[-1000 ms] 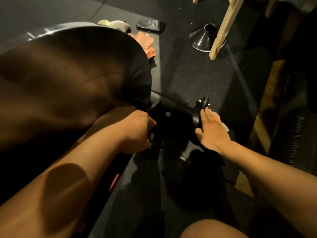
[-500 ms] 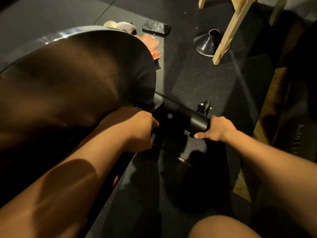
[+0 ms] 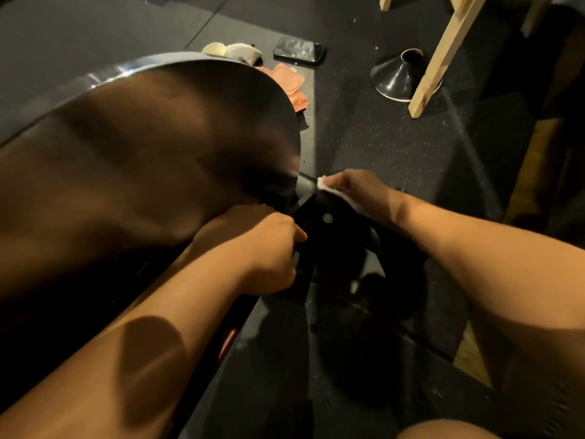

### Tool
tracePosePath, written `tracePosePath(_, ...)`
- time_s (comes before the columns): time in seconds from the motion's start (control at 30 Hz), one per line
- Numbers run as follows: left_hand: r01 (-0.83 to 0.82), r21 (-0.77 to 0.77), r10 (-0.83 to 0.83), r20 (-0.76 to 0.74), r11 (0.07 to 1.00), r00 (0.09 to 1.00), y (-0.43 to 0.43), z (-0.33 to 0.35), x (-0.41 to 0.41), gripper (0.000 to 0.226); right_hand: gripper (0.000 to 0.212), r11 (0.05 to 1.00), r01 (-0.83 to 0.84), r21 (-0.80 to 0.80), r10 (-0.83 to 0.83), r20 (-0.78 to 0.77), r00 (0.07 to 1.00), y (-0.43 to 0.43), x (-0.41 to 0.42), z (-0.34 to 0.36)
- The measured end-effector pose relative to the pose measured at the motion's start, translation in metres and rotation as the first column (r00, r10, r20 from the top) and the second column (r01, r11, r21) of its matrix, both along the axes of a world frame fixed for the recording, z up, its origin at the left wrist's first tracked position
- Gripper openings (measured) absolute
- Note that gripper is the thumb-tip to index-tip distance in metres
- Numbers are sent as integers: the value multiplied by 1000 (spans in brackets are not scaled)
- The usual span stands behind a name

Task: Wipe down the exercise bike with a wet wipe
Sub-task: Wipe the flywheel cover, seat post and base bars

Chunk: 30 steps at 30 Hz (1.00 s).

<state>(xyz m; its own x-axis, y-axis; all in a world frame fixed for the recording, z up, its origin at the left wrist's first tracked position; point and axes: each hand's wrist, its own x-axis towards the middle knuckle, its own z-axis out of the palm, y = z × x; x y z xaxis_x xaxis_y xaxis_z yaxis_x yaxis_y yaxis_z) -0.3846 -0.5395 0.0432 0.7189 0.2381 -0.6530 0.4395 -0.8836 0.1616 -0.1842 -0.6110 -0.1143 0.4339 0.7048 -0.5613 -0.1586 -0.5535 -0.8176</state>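
Bike housing: large dark glossy rounded exercise bike housing (image 3: 142,153), filling the left of the view.
Base tube: black metal base tube (image 3: 329,221), sticking out from the housing's lower right edge.
Left hand (image 3: 269,255): just right of the housing, fingers curled on the tube's near edge.
Right hand (image 3: 357,185): right of the housing, holding a white wet wipe (image 3: 323,182) against the tube's top.
Floor: dark speckled rubber floor (image 3: 380,147) beyond the housing.
Beyond the housing's far edge: orange wipe packet (image 3: 291,80), black flat phone (image 3: 299,49).
Farther right of the housing: black glossy cone (image 3: 399,76), touching a pale wooden leg (image 3: 443,55).
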Motion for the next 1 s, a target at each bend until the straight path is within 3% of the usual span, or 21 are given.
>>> tracePosePath(0.03,-6,-1,6,1,1000,1000,0,0,0,80,13,998,64,21,-63,-51,997,5,-2,3)
tracePosePath(0.1,-8,-10,8,6,1000,1000,-2,2,-1,80,15,998,60,16,-60,9,998,8,-7,0)
tracePosePath(0.27,-1,1,1,4,1000,1000,-1,2,1,77,31,976,-209,60,175,350,920,9,-10,-13)
tracePosePath(0.37,3,23,-3,4,1000,1000,-2,3,1,75,37,942,-334,-27,301,509,806,24,-7,-14)
tracePosePath(0.47,26,63,-28,31,998,999,-2,11,1,65,41,892,-380,-246,452,485,748,50,-2,-9)
tracePosePath(0.53,23,63,-26,45,998,999,-4,15,1,55,25,806,-439,-398,587,435,683,76,-3,-4)
tracePosePath(0.57,31,61,-34,38,998,999,-4,15,1,54,8,806,-427,-410,586,447,676,86,-5,-4)
tracePosePath(0.7,40,57,-41,17,998,999,-4,14,2,65,18,932,-299,-204,360,439,823,105,-16,-10)
tracePosePath(0.77,22,32,-23,9,999,1000,-3,17,2,56,33,883,-407,-233,469,456,757,92,-16,-3)
tracePosePath(0.87,-6,23,7,-12,1000,1000,-5,15,1,51,40,787,-505,-354,617,472,630,49,0,-16)
tracePosePath(1.0,-33,15,33,-24,999,999,-6,12,4,57,56,879,-372,-297,474,621,624,-28,-5,-36)
